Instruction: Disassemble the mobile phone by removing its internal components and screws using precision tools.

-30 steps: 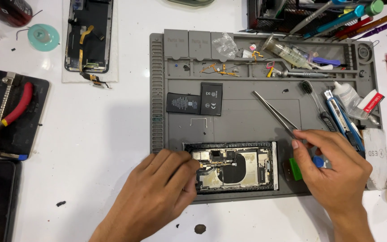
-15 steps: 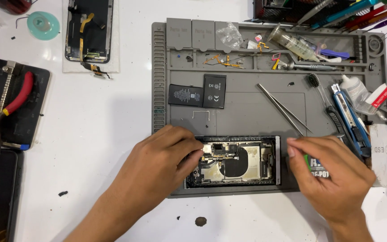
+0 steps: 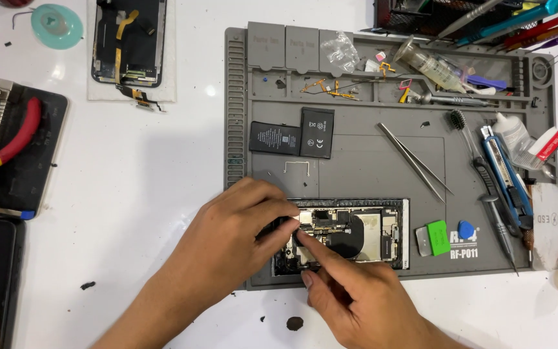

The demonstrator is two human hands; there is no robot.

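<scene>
An opened phone body (image 3: 363,234) with its circuit board and round coil exposed lies on the front of a grey repair mat (image 3: 356,174). My left hand (image 3: 227,242) rests on the phone's left end, fingertips on the frame. My right hand (image 3: 356,297) comes in from below, its index finger stretched onto the board near the left hand's fingertips. Neither hand holds a tool. Metal tweezers (image 3: 414,161) lie loose on the mat, up and to the right of the phone.
On the mat lie two black batteries (image 3: 298,134), small flex parts (image 3: 330,87), a brush (image 3: 466,139), a blue knife (image 3: 502,168), a screwdriver (image 3: 502,232) and green and blue picks (image 3: 444,236). To the left are a phone screen (image 3: 127,42), red pliers (image 3: 8,145) and a tape roll (image 3: 56,26).
My right hand has moved left from the phone's right end to below it, its index finger now on the board. The left hand stays on the phone's left end.
</scene>
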